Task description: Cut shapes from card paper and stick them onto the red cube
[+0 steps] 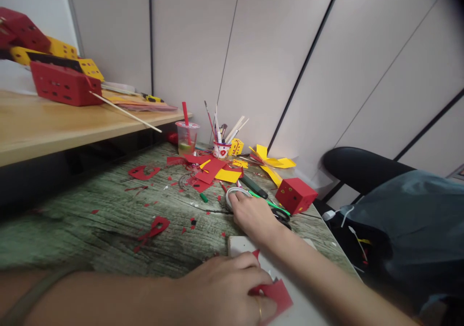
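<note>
My left hand (232,287) is closed on a piece of red paper (283,296), keeping it low over a white board (237,244) at the front of the table. Farther back, my right hand (253,214) has its fingers bent over a whitish roll of tape (238,189) lying on the table. Black-handled scissors (282,214) lie just right of that hand, beside a green stick (268,201) and a dark green utility knife (254,186). A red paper cube (296,195) with small holes stands near the right edge.
Red scraps (157,227) litter the wood-grain table. Behind are a drink cup (187,137) with a straw, a decorated brush cup (222,149) and yellow paper strips (277,163). A raised shelf (72,127) bears red and yellow boxes. A black chair (357,164) stands right.
</note>
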The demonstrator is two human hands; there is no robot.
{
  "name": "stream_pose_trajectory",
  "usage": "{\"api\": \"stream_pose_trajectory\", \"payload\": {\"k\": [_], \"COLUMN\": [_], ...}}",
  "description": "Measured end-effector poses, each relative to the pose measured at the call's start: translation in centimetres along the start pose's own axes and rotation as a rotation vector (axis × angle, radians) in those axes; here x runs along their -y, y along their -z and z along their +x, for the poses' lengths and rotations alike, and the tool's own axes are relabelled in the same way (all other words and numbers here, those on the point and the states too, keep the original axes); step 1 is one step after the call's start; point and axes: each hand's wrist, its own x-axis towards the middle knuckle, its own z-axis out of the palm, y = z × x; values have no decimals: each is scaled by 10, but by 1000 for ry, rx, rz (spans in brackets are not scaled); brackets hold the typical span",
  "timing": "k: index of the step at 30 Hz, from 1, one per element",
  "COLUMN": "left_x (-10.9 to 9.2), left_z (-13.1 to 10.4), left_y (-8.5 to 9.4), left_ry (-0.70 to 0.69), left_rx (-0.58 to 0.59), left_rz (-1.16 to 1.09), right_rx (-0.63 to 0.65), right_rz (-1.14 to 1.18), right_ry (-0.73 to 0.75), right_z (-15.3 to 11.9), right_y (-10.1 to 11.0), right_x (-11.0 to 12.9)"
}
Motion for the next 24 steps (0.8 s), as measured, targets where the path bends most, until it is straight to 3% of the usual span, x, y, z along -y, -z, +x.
{"api": "stream_pose_trajectory", "payload": {"k": [7,14,20,24], "left_x": [7,4,5,5], "left_z": [0,1,2,3], "left_y": [-15,-14,-13,-9], "left_ry": [-59,-18,-41,21], "left_rx": [-50,65,-15,30], "left_rz": [24,69,-2,-80], "right_rx": [-20,-13,48,44], "right_rz": [-26,-32,56,190], "right_ry": [0,-93,-63,-100], "right_z": [-2,0,1,4], "right_y": [4,1,0,-3], "right_x": [0,-7,-5,-6]}}
